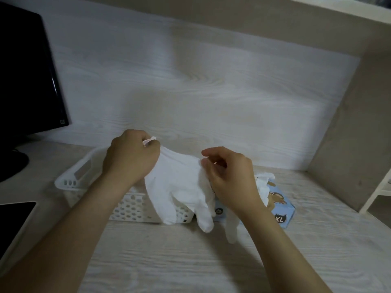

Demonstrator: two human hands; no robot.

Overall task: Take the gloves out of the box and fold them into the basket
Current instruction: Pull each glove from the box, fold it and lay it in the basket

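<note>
Pale wood-grain desk (190, 261) and back panel fill the view. One white glove (179, 187) hangs between both hands, fingers down: the left hand (131, 157) pinches its far left corner and the right hand (230, 178) pinches its right edge. Behind it sit one white perforated basket (131, 208) on the left and one blue box (283, 210) on the right, with more gloves poking out. One monitor (25, 81) stands far left and one tablet (14, 216) lies near left.

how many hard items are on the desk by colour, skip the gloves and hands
white: 1, the basket
blue: 1, the glove box
black: 2, the monitor and the tablet
total: 4
</note>
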